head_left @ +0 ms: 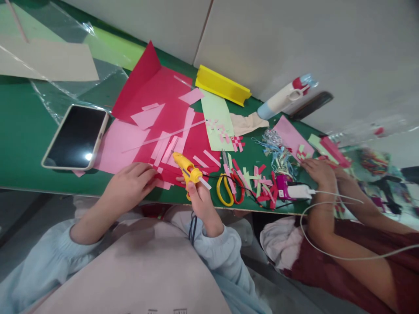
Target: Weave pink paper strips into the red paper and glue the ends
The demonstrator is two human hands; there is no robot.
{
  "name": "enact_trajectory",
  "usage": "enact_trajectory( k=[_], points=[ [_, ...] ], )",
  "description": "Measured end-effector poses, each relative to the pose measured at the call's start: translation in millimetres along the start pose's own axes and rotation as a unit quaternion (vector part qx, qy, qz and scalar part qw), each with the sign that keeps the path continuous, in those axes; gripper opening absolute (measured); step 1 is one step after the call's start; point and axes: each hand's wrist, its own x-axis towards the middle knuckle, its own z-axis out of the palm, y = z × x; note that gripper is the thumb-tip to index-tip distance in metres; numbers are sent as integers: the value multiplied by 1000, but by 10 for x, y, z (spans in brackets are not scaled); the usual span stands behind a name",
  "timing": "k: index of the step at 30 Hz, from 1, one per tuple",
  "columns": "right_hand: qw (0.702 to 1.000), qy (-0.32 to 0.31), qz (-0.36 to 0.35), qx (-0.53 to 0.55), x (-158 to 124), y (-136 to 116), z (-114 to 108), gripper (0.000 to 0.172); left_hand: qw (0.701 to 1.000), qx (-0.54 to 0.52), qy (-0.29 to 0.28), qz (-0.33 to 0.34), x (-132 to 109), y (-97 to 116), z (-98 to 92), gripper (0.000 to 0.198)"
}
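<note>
My right hand (202,204) is wrapped round a yellow hot glue gun (186,168). Its nozzle points up and left over some pink paper strips (170,150), and a whitish glue stick (205,183) juts from its back end. My left hand (129,186) is bent with the fingers closed together. Its fingertips meet a small pink-and-red paper strip piece (158,170) near the table's front edge; the grip is partly hidden. Beneath lie a red paper sheet (144,100) and a pink paper sheet (122,144). Scissors with yellow and red handles (225,190) rest just right of the glue gun.
A phone (77,137) lies at left near clear plastic and card. Behind are a folded yellow piece (222,85) and a bottle (284,99). Paper scraps (258,183), a purple-and-white plug (294,190) and a cable lie right, where a co-worker's hands (319,172) work.
</note>
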Motion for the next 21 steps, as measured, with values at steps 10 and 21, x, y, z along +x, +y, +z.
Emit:
enact_trajectory(
  k=[10,21],
  points=[
    [1000,-4,-3,10,6,-8,4,47,1000,-1,-14,24,-59,21,-63,26],
    [999,7,-11,31,4,35,7,47,999,5,-33,24,-83,13,-51,30]
  ],
)
